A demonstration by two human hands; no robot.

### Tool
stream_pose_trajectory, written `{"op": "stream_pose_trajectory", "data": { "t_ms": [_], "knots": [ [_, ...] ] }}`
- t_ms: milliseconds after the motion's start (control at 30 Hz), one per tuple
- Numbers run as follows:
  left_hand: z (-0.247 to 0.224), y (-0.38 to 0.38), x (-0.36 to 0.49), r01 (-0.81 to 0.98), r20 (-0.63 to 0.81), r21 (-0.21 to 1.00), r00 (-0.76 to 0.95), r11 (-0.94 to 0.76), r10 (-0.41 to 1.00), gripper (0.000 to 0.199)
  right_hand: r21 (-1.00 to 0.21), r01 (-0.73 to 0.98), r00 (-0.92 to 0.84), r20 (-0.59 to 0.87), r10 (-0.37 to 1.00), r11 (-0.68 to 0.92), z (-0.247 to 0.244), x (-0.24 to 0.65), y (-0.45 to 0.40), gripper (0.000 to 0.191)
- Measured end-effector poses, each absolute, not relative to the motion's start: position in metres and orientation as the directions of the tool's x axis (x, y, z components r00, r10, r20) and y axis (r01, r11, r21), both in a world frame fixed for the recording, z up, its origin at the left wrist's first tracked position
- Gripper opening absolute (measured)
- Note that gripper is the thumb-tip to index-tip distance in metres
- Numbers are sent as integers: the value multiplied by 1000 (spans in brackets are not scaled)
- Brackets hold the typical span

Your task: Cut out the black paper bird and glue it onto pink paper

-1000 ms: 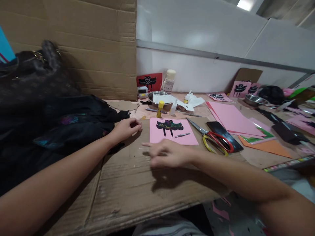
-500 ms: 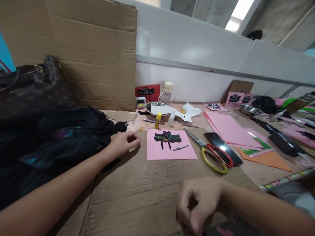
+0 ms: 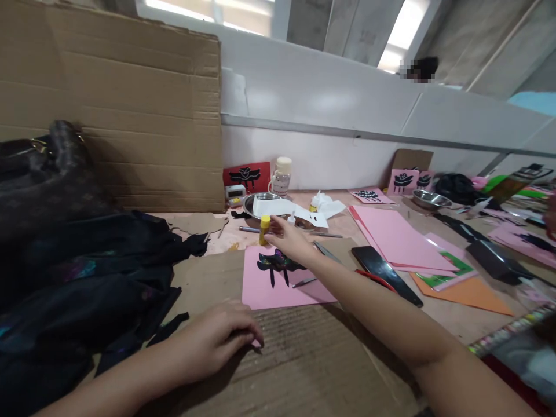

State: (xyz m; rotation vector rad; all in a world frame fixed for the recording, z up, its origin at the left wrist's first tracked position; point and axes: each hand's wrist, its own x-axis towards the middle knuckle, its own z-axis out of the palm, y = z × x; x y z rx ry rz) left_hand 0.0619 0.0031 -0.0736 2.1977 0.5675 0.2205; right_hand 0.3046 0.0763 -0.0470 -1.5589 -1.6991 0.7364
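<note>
Right hand by the glue stick
Grip unclear, at twelve o'clock from the pink card; left hand at eight, loosely curled, contents hidden

The paper lies between cloth and phone, with the glue stick behind it.

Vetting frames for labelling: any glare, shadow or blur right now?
Head view: soft glare on the white partition; head view: dark shadow beneath the left hand on the cardboard mat; head view: yellow glue stick too soft to read its print.
</note>
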Motion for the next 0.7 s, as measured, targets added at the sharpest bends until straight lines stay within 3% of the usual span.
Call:
{"op": "stream_pose_trajectory", "data": {
  "t_ms": [167,233,367,467,533,567,700],
  "knots": [
    [-81,1,59,267,17,744,909,-613,417,28,-754,648,21,158,987,107,-49,289,93,16],
    [-84,2,57,253,44,759,900,-601,434,25,-736,665,8,180,984,129,-45,288,87,16],
    [-85,12,51,296,118,792,785,-535,608,22,-696,683,-112,197,974,219,-32,292,52,25],
    [-79,16,49,415,124,777,635,-473,762,41,-666,684,-290,124,949,296,-27,296,12,24],
    [-73,10,52,463,137,714,644,-526,753,57,-564,742,-455,-26,890,363,-29,295,-15,28],
    [-71,4,54,467,150,660,686,-589,712,55,-498,770,-497,-73,865,400,-30,293,-28,33],
    [-70,-29,64,440,270,410,779,-799,567,29,-444,747,-609,-159,777,494,-36,284,-63,27]
  ]
}}
